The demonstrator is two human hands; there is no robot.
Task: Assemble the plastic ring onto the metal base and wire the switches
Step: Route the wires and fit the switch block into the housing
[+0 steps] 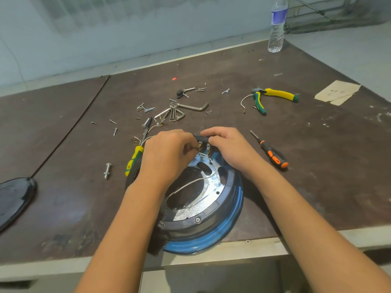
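Right hand (230, 146) grips the black switch block (204, 138) by its top edge, fingers curled; left hand (167, 153) pinches at its brass terminals; the block stands at the far rim of the plastic ring (213, 216), seated on the metal base (208, 197) near the table (63, 144) edge; the left forearm hides the ring's left side; both wrists arch inward; two screwdrivers flank it, yellow screwdriver (134, 157) and orange screwdriver (273, 155); one pliers (273, 96), one bottle (277, 26) lie beyond.

Single head-worn wide-angle view, forward and down, close above the workbench (317, 176)

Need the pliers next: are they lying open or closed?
Open: the pliers lie with their two yellow-green handles spread wide apart.
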